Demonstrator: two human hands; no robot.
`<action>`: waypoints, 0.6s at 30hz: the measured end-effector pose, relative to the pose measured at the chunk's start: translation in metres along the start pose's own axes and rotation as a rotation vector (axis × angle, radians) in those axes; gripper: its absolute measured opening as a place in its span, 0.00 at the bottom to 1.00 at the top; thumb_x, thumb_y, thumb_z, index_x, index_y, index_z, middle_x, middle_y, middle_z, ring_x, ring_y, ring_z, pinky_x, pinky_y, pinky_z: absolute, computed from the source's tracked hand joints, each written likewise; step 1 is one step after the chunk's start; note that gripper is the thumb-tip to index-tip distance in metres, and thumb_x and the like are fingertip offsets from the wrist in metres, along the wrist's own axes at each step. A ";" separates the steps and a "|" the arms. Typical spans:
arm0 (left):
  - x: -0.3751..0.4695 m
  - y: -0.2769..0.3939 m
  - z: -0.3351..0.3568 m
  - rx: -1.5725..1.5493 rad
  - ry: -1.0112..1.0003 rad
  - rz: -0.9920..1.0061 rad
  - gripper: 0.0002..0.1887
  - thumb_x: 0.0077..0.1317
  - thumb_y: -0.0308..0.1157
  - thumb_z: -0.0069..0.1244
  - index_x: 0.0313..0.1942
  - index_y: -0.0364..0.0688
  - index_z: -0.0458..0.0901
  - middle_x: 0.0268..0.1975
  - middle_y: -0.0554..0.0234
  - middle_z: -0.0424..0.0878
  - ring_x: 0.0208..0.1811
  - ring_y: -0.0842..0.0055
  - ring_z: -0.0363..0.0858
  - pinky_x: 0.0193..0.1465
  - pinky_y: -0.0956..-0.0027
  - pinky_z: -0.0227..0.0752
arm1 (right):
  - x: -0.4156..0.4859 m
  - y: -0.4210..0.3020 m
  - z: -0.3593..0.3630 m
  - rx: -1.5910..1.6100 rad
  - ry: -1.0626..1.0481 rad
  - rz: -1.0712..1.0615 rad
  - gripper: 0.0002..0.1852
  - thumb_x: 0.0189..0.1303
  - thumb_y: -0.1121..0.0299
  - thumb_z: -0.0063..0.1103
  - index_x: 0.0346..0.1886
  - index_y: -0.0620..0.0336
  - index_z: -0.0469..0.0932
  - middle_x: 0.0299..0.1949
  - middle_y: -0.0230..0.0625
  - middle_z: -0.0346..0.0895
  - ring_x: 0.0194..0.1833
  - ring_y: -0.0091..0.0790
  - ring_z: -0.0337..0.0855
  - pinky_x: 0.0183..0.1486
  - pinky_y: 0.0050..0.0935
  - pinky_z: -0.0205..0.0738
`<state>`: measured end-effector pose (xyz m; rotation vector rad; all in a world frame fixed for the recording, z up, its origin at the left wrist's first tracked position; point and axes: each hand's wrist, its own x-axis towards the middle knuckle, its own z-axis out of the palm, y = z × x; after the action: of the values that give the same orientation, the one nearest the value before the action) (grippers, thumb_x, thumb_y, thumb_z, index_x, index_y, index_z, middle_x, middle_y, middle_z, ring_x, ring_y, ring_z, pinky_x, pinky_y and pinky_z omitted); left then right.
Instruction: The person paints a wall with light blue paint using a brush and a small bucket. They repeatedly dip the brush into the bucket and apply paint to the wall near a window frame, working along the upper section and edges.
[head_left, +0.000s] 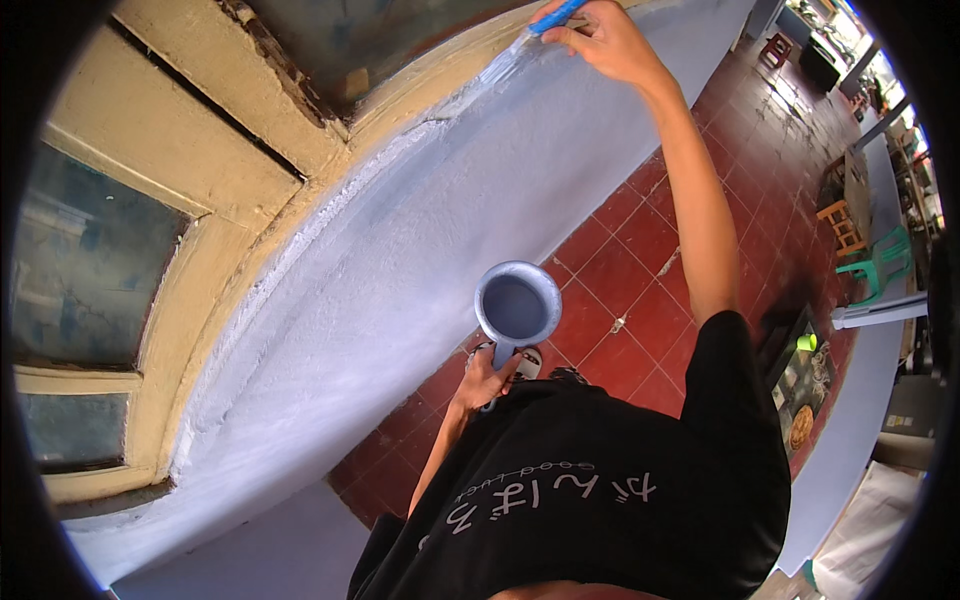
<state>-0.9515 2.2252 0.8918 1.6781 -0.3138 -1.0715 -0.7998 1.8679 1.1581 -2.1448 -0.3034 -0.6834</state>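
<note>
My right hand (596, 41) grips the blue handle of a paintbrush (555, 16) near the top of the view. The brush's pale, paint-coated bristles touch the upper edge of a light bluish-white wall (420, 217), just below a yellowish wooden window frame (247, 180). Low in the middle, my left hand (487, 381) is closed around the handle of a round dipper (517, 301). Greyish-blue liquid, seemingly paint, lies inside the dipper, and its rim is smeared with a paler coat. The dipper is held level, close to my body and beside the wall.
Red floor tiles (637, 277) run along the wall's foot. At the right stand a low dark table (795, 382) with a green cup (806, 343), a green plastic chair (877, 266), and a wooden chair (844, 225). Window panes (90, 255) are at the left.
</note>
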 end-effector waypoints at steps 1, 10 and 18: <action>0.001 0.001 0.001 -0.004 -0.010 0.006 0.11 0.73 0.34 0.51 0.44 0.35 0.73 0.20 0.71 0.71 0.18 0.85 0.68 0.20 0.76 0.60 | 0.000 0.008 -0.005 -0.034 0.029 0.010 0.07 0.57 0.81 0.64 0.39 0.67 0.85 0.32 0.38 0.86 0.33 0.29 0.83 0.39 0.29 0.77; 0.030 0.028 0.005 -0.018 -0.067 0.014 0.12 0.72 0.35 0.52 0.43 0.34 0.74 0.22 0.70 0.73 0.18 0.85 0.70 0.21 0.75 0.63 | 0.000 0.005 -0.041 -0.011 0.070 -0.080 0.06 0.56 0.80 0.64 0.38 0.68 0.85 0.32 0.38 0.86 0.34 0.30 0.84 0.38 0.31 0.77; 0.084 0.046 0.011 0.073 -0.070 0.013 0.14 0.71 0.38 0.52 0.34 0.35 0.78 0.22 0.69 0.75 0.19 0.84 0.73 0.22 0.75 0.67 | 0.008 0.058 -0.055 -0.257 -0.038 -0.019 0.08 0.62 0.75 0.65 0.43 0.60 0.86 0.43 0.35 0.87 0.43 0.30 0.85 0.46 0.27 0.79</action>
<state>-0.8987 2.1441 0.8901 1.7032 -0.4130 -1.1232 -0.7880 1.7889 1.1518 -2.4035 -0.2681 -0.7255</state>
